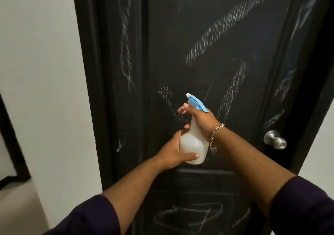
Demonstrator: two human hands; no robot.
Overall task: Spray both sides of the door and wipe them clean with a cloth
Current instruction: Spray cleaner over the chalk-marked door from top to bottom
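A black panelled door (226, 90) fills the view, streaked with white chalk-like scribbles across its upper and lower panels. In front of its middle I hold a translucent white spray bottle (193, 142) with a blue trigger head pointing at the door. My right hand (200, 119) grips the bottle's neck with a finger at the trigger. My left hand (173, 151) cups the bottle's round body from the left and below. No cloth is in view.
A silver round door knob (275, 140) sits at the door's right edge. A white wall (45, 72) runs along the left, with a dark frame (12, 144) at the far left edge. A metal bracelet hangs on my right wrist.
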